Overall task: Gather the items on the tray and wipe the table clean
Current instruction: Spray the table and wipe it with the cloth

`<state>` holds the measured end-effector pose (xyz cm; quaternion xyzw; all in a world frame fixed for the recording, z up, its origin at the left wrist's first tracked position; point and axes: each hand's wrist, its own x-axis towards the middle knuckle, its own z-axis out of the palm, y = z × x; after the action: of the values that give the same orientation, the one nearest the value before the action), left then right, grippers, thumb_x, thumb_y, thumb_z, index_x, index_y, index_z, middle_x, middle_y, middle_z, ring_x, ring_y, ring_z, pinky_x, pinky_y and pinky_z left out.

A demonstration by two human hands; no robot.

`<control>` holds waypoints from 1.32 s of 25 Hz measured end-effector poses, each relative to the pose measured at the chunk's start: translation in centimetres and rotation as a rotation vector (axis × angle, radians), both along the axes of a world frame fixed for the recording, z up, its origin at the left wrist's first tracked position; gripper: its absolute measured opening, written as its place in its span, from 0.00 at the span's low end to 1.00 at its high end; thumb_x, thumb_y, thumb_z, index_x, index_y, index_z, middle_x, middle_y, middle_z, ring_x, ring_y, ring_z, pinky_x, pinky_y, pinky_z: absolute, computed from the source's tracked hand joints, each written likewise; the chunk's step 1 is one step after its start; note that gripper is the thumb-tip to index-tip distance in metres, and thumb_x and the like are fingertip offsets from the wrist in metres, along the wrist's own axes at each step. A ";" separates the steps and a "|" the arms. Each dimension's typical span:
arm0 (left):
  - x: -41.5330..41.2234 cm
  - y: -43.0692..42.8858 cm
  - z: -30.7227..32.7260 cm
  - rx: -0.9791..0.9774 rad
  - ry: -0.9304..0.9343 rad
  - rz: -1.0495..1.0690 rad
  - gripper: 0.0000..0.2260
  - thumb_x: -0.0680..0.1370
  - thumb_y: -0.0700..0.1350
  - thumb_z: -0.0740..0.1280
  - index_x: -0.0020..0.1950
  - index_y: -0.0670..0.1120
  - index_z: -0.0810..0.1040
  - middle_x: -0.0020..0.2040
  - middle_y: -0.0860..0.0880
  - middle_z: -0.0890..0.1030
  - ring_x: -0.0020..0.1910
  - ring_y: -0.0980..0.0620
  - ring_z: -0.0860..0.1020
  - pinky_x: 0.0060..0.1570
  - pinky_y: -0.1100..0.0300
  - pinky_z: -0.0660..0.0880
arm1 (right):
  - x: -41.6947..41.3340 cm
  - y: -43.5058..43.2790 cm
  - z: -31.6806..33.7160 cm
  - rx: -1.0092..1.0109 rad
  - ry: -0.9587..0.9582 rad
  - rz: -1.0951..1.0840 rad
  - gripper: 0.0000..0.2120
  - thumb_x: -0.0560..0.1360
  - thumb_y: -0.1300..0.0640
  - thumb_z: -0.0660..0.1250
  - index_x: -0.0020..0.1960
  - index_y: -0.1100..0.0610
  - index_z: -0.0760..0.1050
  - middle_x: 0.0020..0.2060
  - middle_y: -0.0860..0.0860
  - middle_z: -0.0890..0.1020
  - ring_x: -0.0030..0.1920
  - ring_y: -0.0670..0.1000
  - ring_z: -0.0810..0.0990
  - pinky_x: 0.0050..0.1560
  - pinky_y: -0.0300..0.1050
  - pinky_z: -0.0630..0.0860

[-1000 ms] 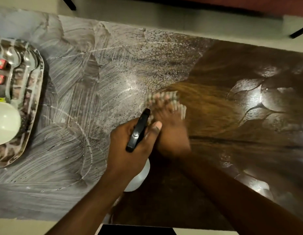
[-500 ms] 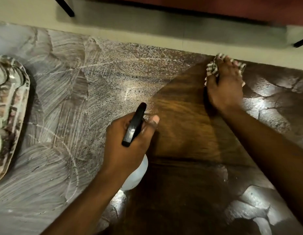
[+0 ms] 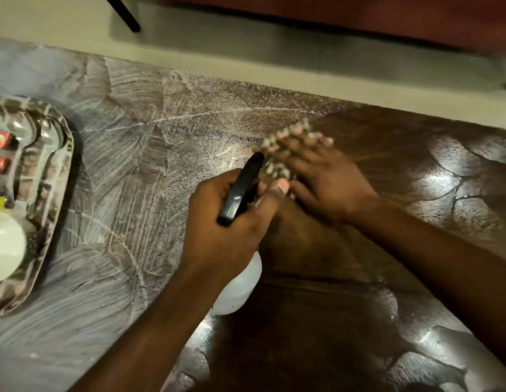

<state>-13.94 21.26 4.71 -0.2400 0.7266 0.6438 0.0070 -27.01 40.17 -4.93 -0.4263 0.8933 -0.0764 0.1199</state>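
Beyond the far edge, a pale cream floor (image 3: 76, 26), dim and evenly lit. At upper left, 1 slanting black furniture leg (image 3: 124, 14). Along the top, a broad reddish-brown piece of furniture (image 3: 359, 15), blurred, casting a grey shadow (image 3: 274, 49) on the floor beneath.
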 end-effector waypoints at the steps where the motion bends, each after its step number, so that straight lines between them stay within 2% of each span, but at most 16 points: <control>1: 0.0 -0.4 0.2 -0.003 0.001 0.002 0.18 0.80 0.48 0.77 0.41 0.35 0.79 0.35 0.31 0.78 0.28 0.32 0.75 0.25 0.48 0.70 | -2.0 0.8 0.0 -0.003 0.013 -0.209 0.29 0.86 0.41 0.53 0.85 0.49 0.62 0.85 0.53 0.63 0.85 0.59 0.59 0.84 0.61 0.57; 4: 0.6 -1.4 0.6 0.001 -0.007 -0.004 0.23 0.81 0.48 0.76 0.38 0.32 0.73 0.31 0.31 0.73 0.27 0.32 0.71 0.26 0.48 0.68 | -5.7 0.8 0.3 -0.083 0.009 -0.781 0.30 0.85 0.42 0.53 0.85 0.50 0.62 0.85 0.56 0.62 0.85 0.62 0.57 0.84 0.63 0.55; 6: 1.2 -1.9 0.8 0.015 -0.016 -0.003 0.25 0.81 0.48 0.76 0.36 0.33 0.70 0.28 0.34 0.70 0.25 0.34 0.70 0.25 0.49 0.67 | -4.5 -2.2 0.4 -0.072 -0.034 -0.926 0.31 0.84 0.45 0.54 0.86 0.53 0.60 0.86 0.57 0.60 0.86 0.63 0.54 0.84 0.65 0.54; 8: 1.9 -2.7 0.7 0.018 -0.020 0.006 0.24 0.81 0.47 0.76 0.35 0.35 0.70 0.27 0.38 0.70 0.23 0.37 0.70 0.25 0.51 0.67 | -0.9 -6.2 0.8 -0.040 -0.088 -0.713 0.31 0.85 0.45 0.54 0.86 0.53 0.58 0.86 0.57 0.58 0.86 0.62 0.53 0.84 0.65 0.55; 11: 2.5 -4.1 0.5 0.022 -0.030 -0.004 0.18 0.80 0.46 0.77 0.37 0.38 0.77 0.29 0.41 0.76 0.24 0.45 0.72 0.26 0.52 0.70 | 3.9 -9.5 1.5 -0.012 -0.227 -0.005 0.31 0.85 0.43 0.56 0.86 0.51 0.60 0.86 0.49 0.56 0.86 0.51 0.46 0.86 0.58 0.46; 13: 2.8 -5.0 0.5 0.014 -0.043 -0.015 0.14 0.80 0.46 0.78 0.41 0.39 0.82 0.32 0.40 0.80 0.24 0.49 0.74 0.27 0.53 0.72 | 3.0 -9.2 1.9 -0.018 -0.244 0.353 0.29 0.86 0.44 0.56 0.84 0.52 0.63 0.85 0.49 0.59 0.85 0.49 0.50 0.86 0.55 0.47; 14: 3.1 -5.5 0.6 0.020 -0.047 -0.005 0.13 0.79 0.46 0.78 0.42 0.39 0.82 0.32 0.39 0.80 0.24 0.50 0.74 0.28 0.55 0.72 | 1.8 -8.9 1.6 -0.002 -0.180 0.403 0.29 0.86 0.43 0.53 0.85 0.50 0.62 0.85 0.51 0.60 0.86 0.52 0.52 0.86 0.58 0.49; 15: 3.3 -5.9 0.7 0.031 -0.051 0.008 0.13 0.79 0.46 0.78 0.41 0.39 0.81 0.31 0.39 0.79 0.24 0.50 0.73 0.27 0.56 0.71 | 0.4 -8.7 1.3 0.033 -0.121 0.329 0.29 0.86 0.42 0.50 0.86 0.48 0.58 0.86 0.51 0.59 0.86 0.55 0.52 0.86 0.61 0.50; 17: 3.9 -6.7 1.0 0.038 -0.051 0.027 0.14 0.80 0.46 0.78 0.41 0.39 0.80 0.29 0.41 0.78 0.23 0.52 0.73 0.26 0.59 0.71 | -3.0 -8.6 0.8 0.054 -0.045 -0.069 0.29 0.87 0.42 0.50 0.87 0.45 0.52 0.87 0.51 0.55 0.87 0.57 0.50 0.85 0.64 0.53; 19: 4.3 -7.4 1.1 0.035 -0.052 0.050 0.15 0.80 0.46 0.77 0.42 0.37 0.79 0.30 0.40 0.80 0.22 0.53 0.74 0.25 0.60 0.72 | -5.0 -9.9 1.1 -0.024 -0.065 -0.513 0.29 0.87 0.45 0.53 0.87 0.47 0.55 0.87 0.52 0.56 0.87 0.59 0.50 0.85 0.64 0.53; 21: 4.8 -7.9 0.9 0.036 -0.057 0.085 0.16 0.80 0.46 0.77 0.41 0.37 0.77 0.28 0.41 0.78 0.21 0.52 0.73 0.25 0.60 0.72 | -3.9 -12.7 1.2 -0.083 -0.084 -0.658 0.28 0.87 0.48 0.54 0.86 0.49 0.58 0.87 0.53 0.57 0.87 0.59 0.50 0.85 0.64 0.51; 24: 5.4 -8.9 0.7 -0.004 -0.032 0.092 0.20 0.81 0.47 0.77 0.36 0.41 0.72 0.25 0.49 0.71 0.21 0.48 0.71 0.26 0.54 0.72 | 1.6 -15.8 1.0 -0.047 -0.136 -0.217 0.28 0.88 0.46 0.53 0.87 0.45 0.55 0.87 0.50 0.53 0.87 0.56 0.45 0.86 0.63 0.43; 26: 5.7 -9.5 0.7 -0.023 -0.033 0.089 0.22 0.81 0.46 0.77 0.34 0.40 0.71 0.24 0.47 0.70 0.22 0.45 0.71 0.26 0.49 0.72 | 3.8 -15.9 1.1 0.031 -0.175 0.301 0.28 0.88 0.45 0.52 0.87 0.46 0.56 0.87 0.49 0.52 0.87 0.54 0.43 0.85 0.57 0.37; 28: 5.8 -10.0 0.8 -0.015 -0.039 0.087 0.22 0.80 0.45 0.77 0.33 0.40 0.70 0.24 0.46 0.70 0.21 0.47 0.71 0.26 0.49 0.72 | 1.9 -15.6 1.2 0.053 -0.157 0.549 0.28 0.88 0.44 0.50 0.87 0.46 0.57 0.87 0.49 0.53 0.88 0.53 0.45 0.84 0.53 0.37; 30: 6.1 -10.5 0.8 0.024 -0.046 0.077 0.21 0.80 0.46 0.77 0.34 0.40 0.73 0.23 0.50 0.71 0.20 0.52 0.71 0.25 0.53 0.72 | -1.1 -15.9 0.7 0.041 -0.113 0.288 0.28 0.88 0.45 0.52 0.87 0.45 0.55 0.87 0.50 0.54 0.87 0.55 0.49 0.86 0.59 0.45; 33: 7.0 -11.2 1.2 0.036 -0.081 0.063 0.15 0.78 0.49 0.78 0.40 0.40 0.80 0.24 0.49 0.76 0.20 0.56 0.74 0.26 0.61 0.74 | -4.1 -17.8 0.9 -0.052 -0.095 -0.384 0.29 0.87 0.48 0.56 0.87 0.46 0.55 0.87 0.52 0.56 0.87 0.58 0.51 0.85 0.65 0.52</control>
<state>-6.90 10.07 5.91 -0.2881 0.7063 0.6463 0.0203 -31.15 22.35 -3.99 -0.2472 0.9492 -0.1411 0.1342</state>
